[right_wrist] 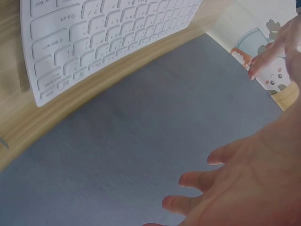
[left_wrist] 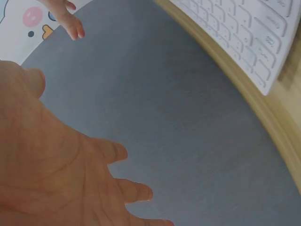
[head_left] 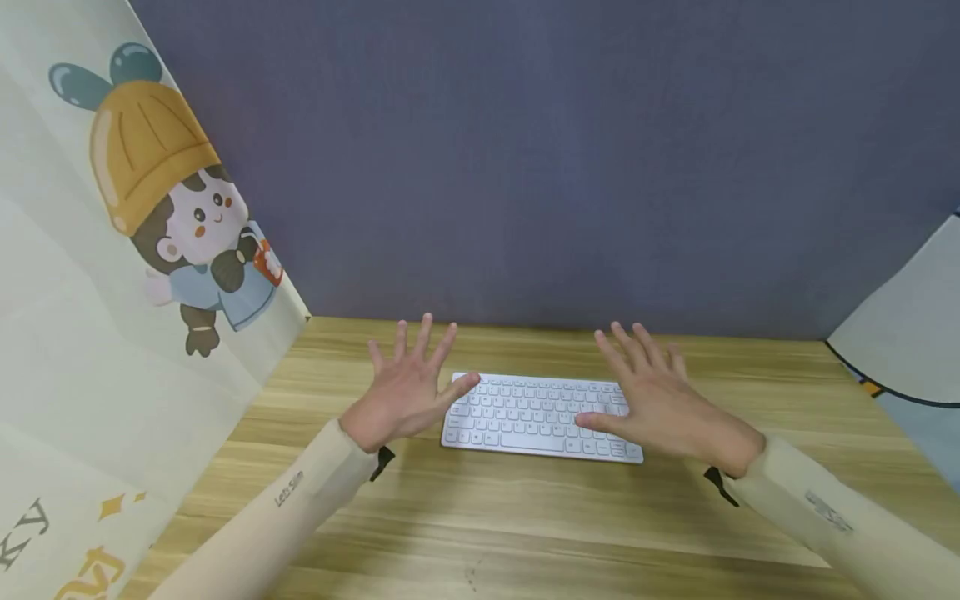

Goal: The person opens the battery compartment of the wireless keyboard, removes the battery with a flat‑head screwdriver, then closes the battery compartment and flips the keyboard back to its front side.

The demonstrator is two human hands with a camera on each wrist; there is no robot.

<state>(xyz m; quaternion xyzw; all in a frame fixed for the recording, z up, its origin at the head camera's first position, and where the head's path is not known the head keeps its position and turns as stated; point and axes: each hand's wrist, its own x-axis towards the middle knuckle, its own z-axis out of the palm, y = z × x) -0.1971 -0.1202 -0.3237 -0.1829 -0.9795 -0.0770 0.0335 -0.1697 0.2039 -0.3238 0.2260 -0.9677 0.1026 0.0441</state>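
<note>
A white keyboard [head_left: 532, 417] lies flat on the wooden table, its long side facing the person. My left hand [head_left: 405, 392] is spread above the keyboard's left end, fingers straight and apart. Over the right end hovers my right hand [head_left: 660, 404], also spread with nothing in it. In the left wrist view the left palm [left_wrist: 51, 160] faces the camera, and the keyboard [left_wrist: 240, 33] stands apart from it at the upper right. The right wrist view shows the right palm [right_wrist: 258, 179] with a gap between it and the keyboard [right_wrist: 94, 42].
The wooden table [head_left: 480, 517] ends at a dark grey-blue panel [head_left: 555, 167] behind it. A white curtain with a cartoon figure [head_left: 202, 217] hangs on the left. At the right edge is another pale printed sheet [head_left: 907, 317].
</note>
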